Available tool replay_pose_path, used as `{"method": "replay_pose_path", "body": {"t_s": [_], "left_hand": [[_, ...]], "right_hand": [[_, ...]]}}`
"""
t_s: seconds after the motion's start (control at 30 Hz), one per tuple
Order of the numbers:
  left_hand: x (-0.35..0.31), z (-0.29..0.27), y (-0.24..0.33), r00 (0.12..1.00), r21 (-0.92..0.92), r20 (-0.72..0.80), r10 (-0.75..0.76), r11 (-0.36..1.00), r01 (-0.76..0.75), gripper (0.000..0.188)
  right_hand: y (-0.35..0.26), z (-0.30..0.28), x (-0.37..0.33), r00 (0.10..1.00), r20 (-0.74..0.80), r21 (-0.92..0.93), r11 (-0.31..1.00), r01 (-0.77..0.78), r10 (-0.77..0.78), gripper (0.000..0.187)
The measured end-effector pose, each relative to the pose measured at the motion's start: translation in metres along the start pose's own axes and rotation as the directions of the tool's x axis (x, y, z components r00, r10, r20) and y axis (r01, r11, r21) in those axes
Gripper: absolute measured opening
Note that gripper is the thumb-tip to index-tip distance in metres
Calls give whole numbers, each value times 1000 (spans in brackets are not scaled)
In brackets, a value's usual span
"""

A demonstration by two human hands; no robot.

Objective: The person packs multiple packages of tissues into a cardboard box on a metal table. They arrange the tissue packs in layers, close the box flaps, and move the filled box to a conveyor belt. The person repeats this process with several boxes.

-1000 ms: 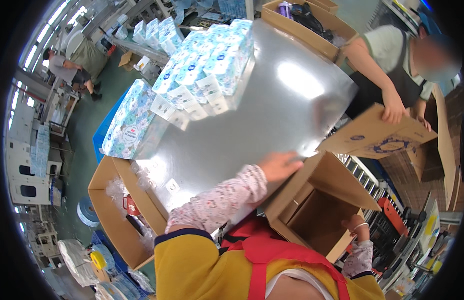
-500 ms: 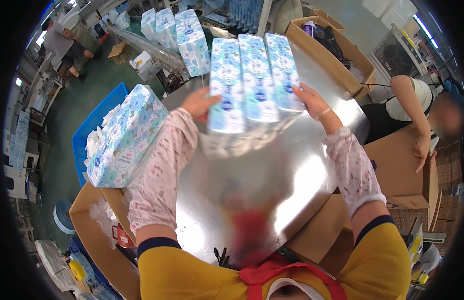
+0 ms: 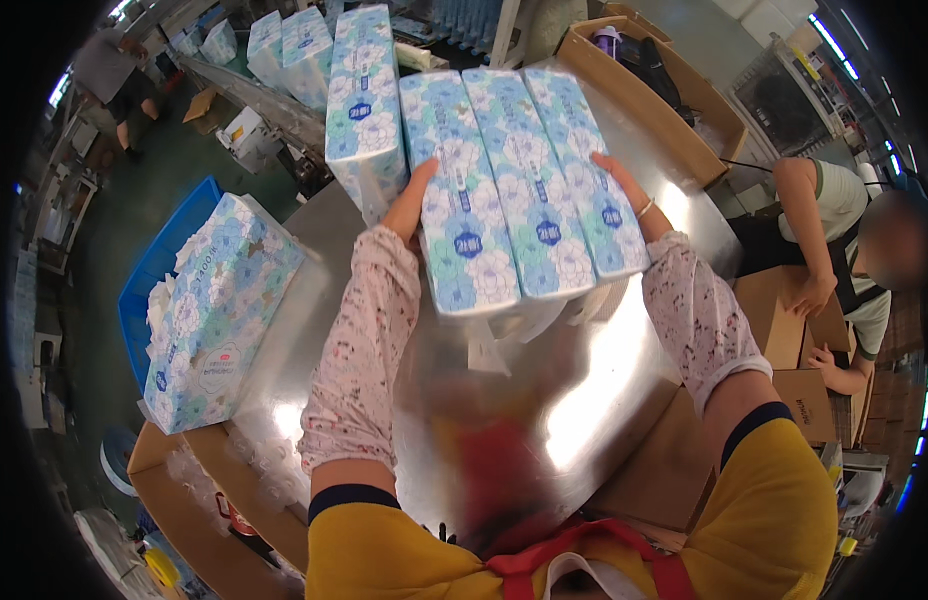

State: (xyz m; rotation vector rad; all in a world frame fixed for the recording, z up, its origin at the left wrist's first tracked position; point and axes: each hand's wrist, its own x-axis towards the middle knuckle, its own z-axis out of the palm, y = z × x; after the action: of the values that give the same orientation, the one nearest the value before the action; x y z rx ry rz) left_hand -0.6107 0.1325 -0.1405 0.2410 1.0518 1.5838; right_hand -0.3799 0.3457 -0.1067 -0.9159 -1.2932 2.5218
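My left hand (image 3: 410,203) and right hand (image 3: 627,190), grip spread wide, clasp three tissue packs (image 3: 529,185), already lined up over the desk (image 3: 524,385); another pack (image 3: 364,90) stands left, ungathered.

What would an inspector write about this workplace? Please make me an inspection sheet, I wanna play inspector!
Surface: shiny metal table, reflecting light.
Handled things: three flowered packs, side by side; another flowered pack stands left of them.
Clutter: lower-left box with clear plastic inside; upper-right box with a purple bottle.
Hands: left hand and right hand hold the three packs from either side.
Cables: one thin dark line, perhaps a cable, near the upper-right box.
Surroundings: co-worker at right, another person upper left.
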Motion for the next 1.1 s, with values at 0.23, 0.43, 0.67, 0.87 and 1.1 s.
{"method": "replay_pose_path", "body": {"t_s": [0.23,0.43,0.67,0.87,1.1], "left_hand": [[-134,45,-76,953,274,105,283,913,-301,61],[-241,72,-74,860,382,335,384,779,-497,61],[-286,45,-115,974,700,227,19,692,-177,55],[-315,110,-96,706,745,601,375,55,-664,31],[-333,144,-72,646,782,617,449,-256,-568,36]], "right_hand": [[43,-28,-146,998,46,-10,999,-33,34,67],[48,-8,-262,974,136,-453,864,222,-179,62],[99,-3,-308,928,212,-574,729,373,-308,63],[76,25,-370,786,259,-518,606,604,-562,52],[34,5,-534,762,240,-833,276,480,-602,57]]}}
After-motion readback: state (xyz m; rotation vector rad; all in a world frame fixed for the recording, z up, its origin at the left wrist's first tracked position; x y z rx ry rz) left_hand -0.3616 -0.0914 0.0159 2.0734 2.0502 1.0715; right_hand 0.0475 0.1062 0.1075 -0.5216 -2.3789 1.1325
